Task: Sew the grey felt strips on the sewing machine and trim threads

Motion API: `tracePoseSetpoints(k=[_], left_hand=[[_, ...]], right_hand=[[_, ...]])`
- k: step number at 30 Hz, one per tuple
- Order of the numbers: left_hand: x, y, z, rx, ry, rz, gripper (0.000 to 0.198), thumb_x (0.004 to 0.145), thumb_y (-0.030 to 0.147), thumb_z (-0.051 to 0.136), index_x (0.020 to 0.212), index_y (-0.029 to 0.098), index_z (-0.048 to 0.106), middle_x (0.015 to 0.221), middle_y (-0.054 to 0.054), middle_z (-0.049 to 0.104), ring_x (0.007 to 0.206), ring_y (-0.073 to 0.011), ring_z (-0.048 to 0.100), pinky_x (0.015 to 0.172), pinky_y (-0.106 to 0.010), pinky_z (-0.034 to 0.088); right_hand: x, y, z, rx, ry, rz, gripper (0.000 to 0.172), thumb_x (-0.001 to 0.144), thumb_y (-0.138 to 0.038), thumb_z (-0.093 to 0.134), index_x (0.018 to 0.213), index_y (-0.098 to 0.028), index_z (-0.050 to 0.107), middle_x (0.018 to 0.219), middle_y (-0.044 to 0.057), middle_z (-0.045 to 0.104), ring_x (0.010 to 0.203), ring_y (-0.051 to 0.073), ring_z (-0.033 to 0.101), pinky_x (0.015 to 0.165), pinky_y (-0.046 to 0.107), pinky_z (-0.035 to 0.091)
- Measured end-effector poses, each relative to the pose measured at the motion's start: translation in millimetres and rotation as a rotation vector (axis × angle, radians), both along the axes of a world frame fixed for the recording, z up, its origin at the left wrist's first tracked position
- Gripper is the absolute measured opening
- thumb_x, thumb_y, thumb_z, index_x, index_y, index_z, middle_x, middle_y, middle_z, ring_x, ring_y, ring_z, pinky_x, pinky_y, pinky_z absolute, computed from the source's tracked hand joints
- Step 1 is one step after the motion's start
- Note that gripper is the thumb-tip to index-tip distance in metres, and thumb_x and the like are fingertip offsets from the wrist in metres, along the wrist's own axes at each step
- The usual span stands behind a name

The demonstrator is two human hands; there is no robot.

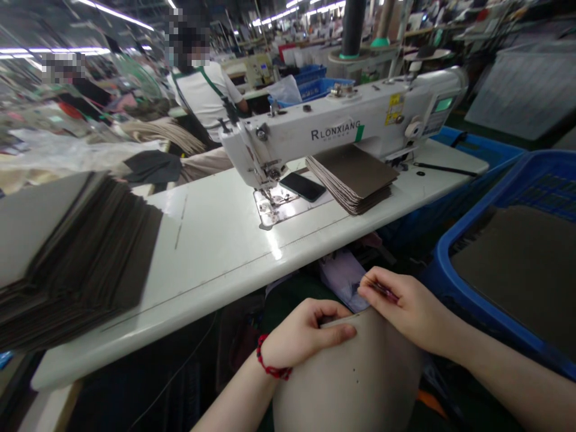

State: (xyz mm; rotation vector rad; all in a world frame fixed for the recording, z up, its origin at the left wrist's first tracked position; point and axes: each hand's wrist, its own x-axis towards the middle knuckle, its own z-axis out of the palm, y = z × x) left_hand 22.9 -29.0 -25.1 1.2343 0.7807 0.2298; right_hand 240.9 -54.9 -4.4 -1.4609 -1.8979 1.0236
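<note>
A beige sheet of leather-like material (346,378) hangs in front of me, its rounded top edge near the table. My left hand (306,333) pinches that edge between thumb and fingers, with a red beaded bracelet (270,360) on the wrist. My right hand (407,303) sits at the sheet's upper right, pinching a small dark item (380,290). It is too small to identify. Behind the hands lies a pale lilac cloth (342,279).
A white RLONXIANG sewing machine (346,129) stands on a white table (216,264), with a phone (302,186) and a brown panel stack (353,177) beside it. A larger stack (67,252) lies left. A blue crate (495,282) holds brown sheets at right. A co-worker (202,90) stands beyond.
</note>
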Motion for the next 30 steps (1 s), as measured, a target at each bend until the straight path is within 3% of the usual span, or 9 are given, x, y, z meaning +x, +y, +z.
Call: tracePoseSetpoints(k=[5, 13, 16, 20, 27, 30], left_hand=[[-0.2, -1.0, 1.8, 0.023, 0.015, 0.004, 0.033, 0.084, 0.043, 0.065, 0.093, 0.012, 0.068, 0.074, -0.001, 0.059, 0.059, -0.0090, 0.047, 0.056, -0.019, 0.038], [1.0, -3.6, 5.9, 0.246, 0.032, -0.008, 0.023, 0.088, 0.033, 0.060, 0.093, 0.012, 0.069, 0.082, -0.003, 0.062, 0.072, -0.0126, 0.051, 0.063, -0.020, 0.040], [0.5, -3.8, 7.7, 0.304, 0.054, -0.018, 0.022, 0.089, 0.030, 0.059, 0.093, 0.012, 0.069, 0.083, -0.003, 0.063, 0.074, -0.0135, 0.053, 0.064, -0.021, 0.040], [1.0, -4.3, 13.3, 0.373, 0.041, -0.039, 0.017, 0.089, 0.025, 0.059, 0.092, 0.013, 0.070, 0.083, -0.002, 0.063, 0.075, -0.0126, 0.054, 0.067, -0.020, 0.041], [1.9, -5.3, 17.4, 0.461, 0.052, -0.051, 0.016, 0.089, 0.021, 0.058, 0.094, 0.013, 0.070, 0.086, -0.002, 0.064, 0.078, -0.0129, 0.056, 0.071, -0.020, 0.041], [0.8, -5.8, 17.0, 0.470, 0.060, -0.045, 0.016, 0.089, 0.021, 0.057, 0.095, 0.014, 0.070, 0.085, -0.002, 0.064, 0.079, -0.0131, 0.056, 0.071, -0.020, 0.041]], right_hand=[[11.2, -9.1, 2.4, 0.078, -0.059, 0.134, 0.006, 0.091, -0.025, 0.054, 0.093, -0.023, 0.058, 0.076, -0.003, 0.061, 0.065, 0.011, 0.056, 0.059, 0.024, 0.039], [9.6, -28.3, -18.2, 0.562, -0.287, 0.331, 0.025, 0.086, -0.012, 0.046, 0.110, -0.016, 0.055, 0.074, 0.003, 0.060, 0.067, 0.018, 0.055, 0.060, 0.033, 0.034], [10.8, -30.9, -16.5, 0.506, -0.301, 0.374, 0.025, 0.086, -0.013, 0.047, 0.110, -0.016, 0.054, 0.074, 0.002, 0.059, 0.064, 0.017, 0.053, 0.057, 0.033, 0.033], [11.9, -31.1, -11.9, 0.432, -0.198, 0.310, 0.021, 0.089, -0.014, 0.047, 0.109, -0.019, 0.052, 0.079, 0.001, 0.062, 0.068, 0.016, 0.056, 0.061, 0.032, 0.036], [10.6, -33.2, -12.4, 0.625, -0.334, 0.355, 0.030, 0.087, -0.010, 0.041, 0.115, -0.012, 0.052, 0.074, 0.003, 0.059, 0.064, 0.017, 0.052, 0.057, 0.033, 0.033], [11.6, -35.0, -12.5, 0.565, -0.287, 0.377, 0.026, 0.088, -0.011, 0.042, 0.111, -0.015, 0.053, 0.073, 0.002, 0.058, 0.063, 0.017, 0.052, 0.057, 0.032, 0.033]])
